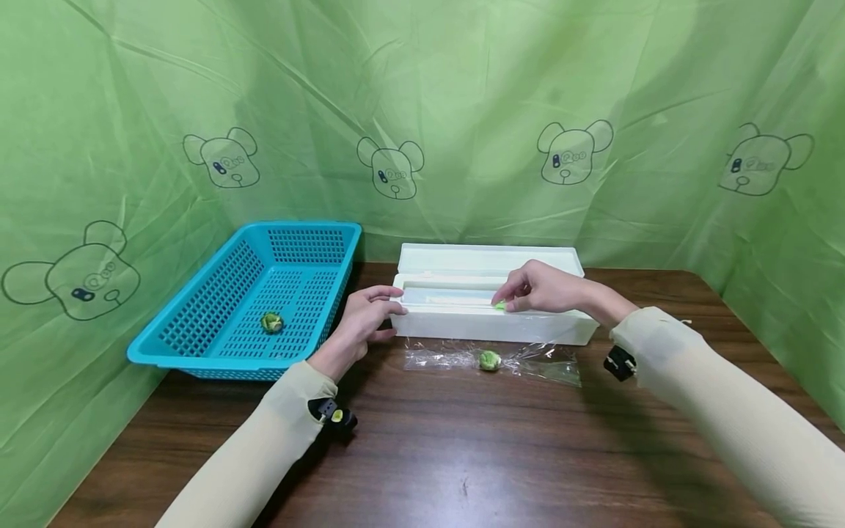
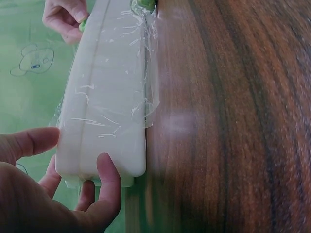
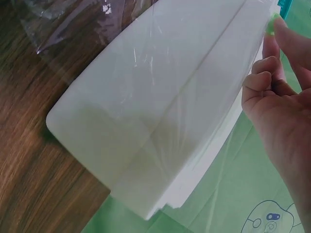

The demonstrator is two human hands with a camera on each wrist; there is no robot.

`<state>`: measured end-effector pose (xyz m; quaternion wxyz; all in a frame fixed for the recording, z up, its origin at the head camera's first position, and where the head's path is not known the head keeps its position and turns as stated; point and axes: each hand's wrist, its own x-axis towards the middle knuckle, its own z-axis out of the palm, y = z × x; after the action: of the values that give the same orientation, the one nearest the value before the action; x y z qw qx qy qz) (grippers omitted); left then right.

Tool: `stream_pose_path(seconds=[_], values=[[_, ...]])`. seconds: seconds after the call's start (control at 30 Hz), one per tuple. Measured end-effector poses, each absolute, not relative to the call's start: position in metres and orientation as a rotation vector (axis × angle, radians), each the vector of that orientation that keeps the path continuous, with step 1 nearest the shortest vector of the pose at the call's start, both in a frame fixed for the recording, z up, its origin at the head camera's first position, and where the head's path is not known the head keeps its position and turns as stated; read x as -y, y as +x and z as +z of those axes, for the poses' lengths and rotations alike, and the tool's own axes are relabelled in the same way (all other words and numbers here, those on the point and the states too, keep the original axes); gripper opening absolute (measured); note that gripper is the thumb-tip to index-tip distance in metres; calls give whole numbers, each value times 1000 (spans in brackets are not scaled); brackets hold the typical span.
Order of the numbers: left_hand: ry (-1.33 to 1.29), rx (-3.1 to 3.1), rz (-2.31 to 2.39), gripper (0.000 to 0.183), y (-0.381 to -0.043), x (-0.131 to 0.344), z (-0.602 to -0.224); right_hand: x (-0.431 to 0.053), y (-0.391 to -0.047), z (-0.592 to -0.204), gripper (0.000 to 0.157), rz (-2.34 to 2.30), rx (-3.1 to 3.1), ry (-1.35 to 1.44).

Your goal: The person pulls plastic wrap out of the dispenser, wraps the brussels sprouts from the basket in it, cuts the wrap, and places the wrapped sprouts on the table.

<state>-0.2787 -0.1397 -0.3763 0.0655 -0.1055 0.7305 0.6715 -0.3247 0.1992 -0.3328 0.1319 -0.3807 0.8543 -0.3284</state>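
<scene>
A white cling film dispenser box [image 1: 455,328] stands with its lid [image 1: 488,259] tipped back. My left hand [image 1: 359,323] holds the box's left end, thumb and fingers around it in the left wrist view. Along the top front edge, my right hand [image 1: 544,286] pinches the small green slide cutter [image 1: 499,306], right of the middle. Clear cling film [image 1: 432,357] hangs over the box front and lies on the table. On the film sits a small green Brussels sprout [image 1: 490,360]; only part of that sprout [image 2: 146,5] shows in the left wrist view.
On the left stands a blue perforated basket [image 1: 148,352] with another Brussels sprout [image 1: 271,323] on its bottom. Green curtain [image 1: 462,88] with bear drawings hangs behind and at both sides of the dark wooden table [image 1: 462,455].
</scene>
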Motion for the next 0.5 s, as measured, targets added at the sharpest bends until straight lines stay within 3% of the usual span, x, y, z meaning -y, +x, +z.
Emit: stream_pose_path(seconds=[0.5], values=[[-320, -2227, 2005, 36, -279, 139, -376, -253, -310, -327, 21, -916, -2545, -957]])
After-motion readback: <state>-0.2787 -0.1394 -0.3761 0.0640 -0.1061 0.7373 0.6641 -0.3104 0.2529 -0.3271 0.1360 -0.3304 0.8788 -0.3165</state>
